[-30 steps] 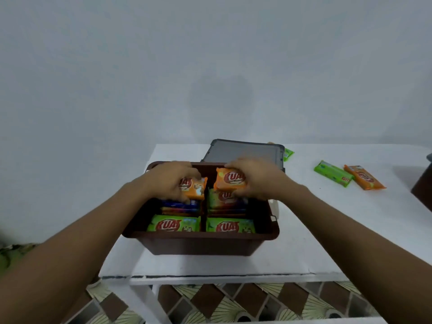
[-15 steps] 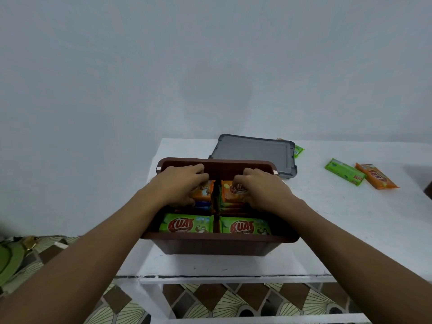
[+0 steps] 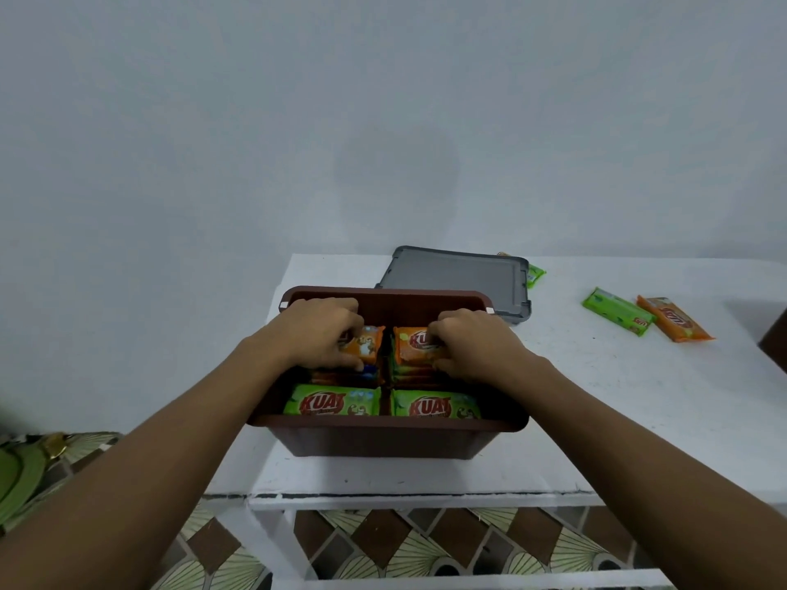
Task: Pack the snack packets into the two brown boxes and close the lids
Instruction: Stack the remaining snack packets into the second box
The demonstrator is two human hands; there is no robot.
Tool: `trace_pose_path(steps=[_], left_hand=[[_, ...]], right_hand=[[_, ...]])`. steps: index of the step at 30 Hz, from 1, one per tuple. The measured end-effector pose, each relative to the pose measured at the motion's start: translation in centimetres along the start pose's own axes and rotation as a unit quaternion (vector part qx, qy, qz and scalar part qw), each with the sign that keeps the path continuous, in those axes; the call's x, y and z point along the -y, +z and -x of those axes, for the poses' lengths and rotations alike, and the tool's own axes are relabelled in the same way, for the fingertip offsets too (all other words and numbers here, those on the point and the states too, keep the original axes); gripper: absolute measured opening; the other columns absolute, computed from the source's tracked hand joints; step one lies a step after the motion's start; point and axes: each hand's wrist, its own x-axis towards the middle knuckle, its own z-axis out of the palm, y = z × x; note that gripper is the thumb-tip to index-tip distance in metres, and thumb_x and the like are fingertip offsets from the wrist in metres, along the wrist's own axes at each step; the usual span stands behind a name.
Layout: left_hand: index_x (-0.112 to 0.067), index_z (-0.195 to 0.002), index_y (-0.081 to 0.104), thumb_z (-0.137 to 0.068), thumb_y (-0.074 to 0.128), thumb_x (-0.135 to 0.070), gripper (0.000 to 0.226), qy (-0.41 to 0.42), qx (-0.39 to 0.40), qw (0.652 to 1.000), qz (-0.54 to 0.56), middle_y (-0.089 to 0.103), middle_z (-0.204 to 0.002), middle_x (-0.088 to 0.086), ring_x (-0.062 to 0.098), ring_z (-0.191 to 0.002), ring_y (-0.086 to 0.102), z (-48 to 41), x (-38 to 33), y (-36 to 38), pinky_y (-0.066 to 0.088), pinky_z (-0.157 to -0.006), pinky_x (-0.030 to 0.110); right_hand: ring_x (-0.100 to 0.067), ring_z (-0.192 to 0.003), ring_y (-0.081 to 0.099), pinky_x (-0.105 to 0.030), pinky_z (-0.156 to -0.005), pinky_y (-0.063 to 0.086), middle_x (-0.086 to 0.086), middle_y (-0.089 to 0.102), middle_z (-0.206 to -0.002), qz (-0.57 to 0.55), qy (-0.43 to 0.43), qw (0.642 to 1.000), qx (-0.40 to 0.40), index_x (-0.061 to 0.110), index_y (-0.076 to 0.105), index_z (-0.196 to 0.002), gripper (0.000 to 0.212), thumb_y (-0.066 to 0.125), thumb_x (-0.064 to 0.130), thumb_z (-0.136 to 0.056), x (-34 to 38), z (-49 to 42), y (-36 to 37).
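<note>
Brown box (image 3: 383, 423) on table (image 3: 596, 398) looked near full: two green packets (image 3: 336, 400) in front row, stacks behind. Left hand (image 3: 323, 334) gripped orange packet (image 3: 368, 342), right hand (image 3: 472, 347) gripped second orange packet (image 3: 411, 342), fingers curled, both low on rear stacks. Second ago those two sat up at rim; since sunk inside. Left over: loose green packet (image 3: 617, 310) and loose orange packet (image 3: 675, 319) off right (third peeked behind grey lid (image 3: 455, 278)). Lid not yet on.

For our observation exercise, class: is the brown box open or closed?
Open. The grey lid lies on the table behind the brown box, while the left hand and right hand grip orange packets inside it.
</note>
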Motion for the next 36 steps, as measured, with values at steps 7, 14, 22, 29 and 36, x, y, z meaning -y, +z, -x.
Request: trace_pose_path(steps=[7, 14, 22, 29, 36], left_hand=[[-0.029, -0.106, 0.061, -0.093, 0.056, -0.031, 0.014, 0.019, -0.034, 0.999, 0.037, 0.061, -0.105, -0.01, 0.012, -0.096, 0.056, -2.1, -2.4, -2.2, 0.051, -0.08, 0.038], [-0.026, -0.108, 0.062, -0.097, 0.05, -0.03, 0.017, 0.049, -0.124, 0.988, 0.072, 0.063, -0.107, -0.009, 0.013, -0.097, 0.056, -7.1, -9.6, -4.3, 0.049, -0.077, 0.036], [-0.021, -0.126, 0.054, -0.094, 0.052, -0.041, 0.038, 0.096, -0.026, 0.995, 0.006, 0.048, -0.13, 0.002, 0.023, -0.121, 0.044, -15.2, -18.6, -3.9, 0.04, -0.098, 0.04], [-0.018, -0.147, 0.032, -0.099, 0.043, -0.046, 0.057, 0.049, 0.088, 0.995, -0.025, 0.03, -0.15, 0.01, 0.03, -0.136, 0.029, -20.7, -26.3, -0.7, 0.034, -0.107, 0.047], [-0.012, -0.152, 0.015, -0.1, 0.036, -0.047, 0.065, -0.104, 0.056, 0.993, 0.022, -0.001, -0.161, 0.017, 0.033, -0.147, 0.004, -22.4, -28.3, 3.7, 0.019, -0.115, 0.047]], right_hand=[[-0.009, -0.082, 0.062, -0.03, -0.071, 0.054, 0.004, 0.071, -0.096, -0.145, -0.018, 0.982, -0.117, 0.019, 0.067, -0.104, 0.02, 0.052, 0.029, -0.096, -3.6, 3.9, -1.5], [-0.013, -0.082, 0.059, -0.037, -0.067, 0.053, 0.007, 0.062, -0.092, -0.168, 0.031, 0.97, -0.172, 0.022, 0.064, -0.096, 0.015, 0.05, 0.025, -0.093, -12.2, 8.4, 0.4], [-0.019, -0.122, 0.045, -0.04, -0.095, 0.043, 0.004, 0.053, -0.133, -0.086, 0.191, 0.978, -0.014, 0.031, 0.057, -0.123, 0.03, 0.055, 0.034, -0.093, -23.5, 16.2, 6.8], [-0.028, -0.141, 0.023, -0.05, -0.107, 0.032, -0.005, 0.026, -0.154, -0.075, 0.284, 0.956, -0.005, 0.025, 0.037, -0.144, 0.06, 0.054, 0.046, -0.091, -29.9, 17.3, 8.9], [-0.018, -0.148, 0.011, -0.054, -0.115, 0.006, -0.004, 0.021, -0.158, -0.061, 0.279, 0.957, -0.051, 0.028, 0.031, -0.148, 0.07, 0.017, 0.049, -0.083, -30.8, 15.5, 11.1]])
